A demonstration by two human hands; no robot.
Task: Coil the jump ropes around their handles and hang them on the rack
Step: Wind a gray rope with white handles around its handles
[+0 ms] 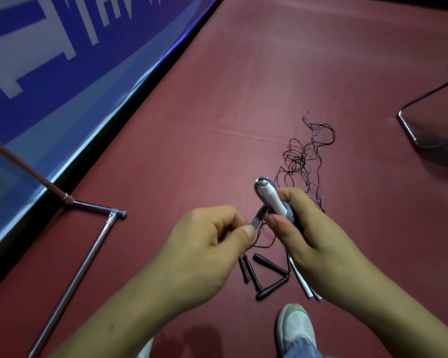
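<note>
Two grips on one rope

Right grip (311,228) curls round white-and-grey plastic jump-rope handles (272,197), held above the dark red floor (243,86). Left grip (204,241) pinches what seems the flat grey rope (258,218) beside them. Black tapered handles (267,264) lie below.

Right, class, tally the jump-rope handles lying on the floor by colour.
black handles: 4
white handles: 2
Total: 6

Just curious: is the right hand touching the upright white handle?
Touching. Head view shows the right hand gripping the upright white handle, fingers curled round it.
</note>
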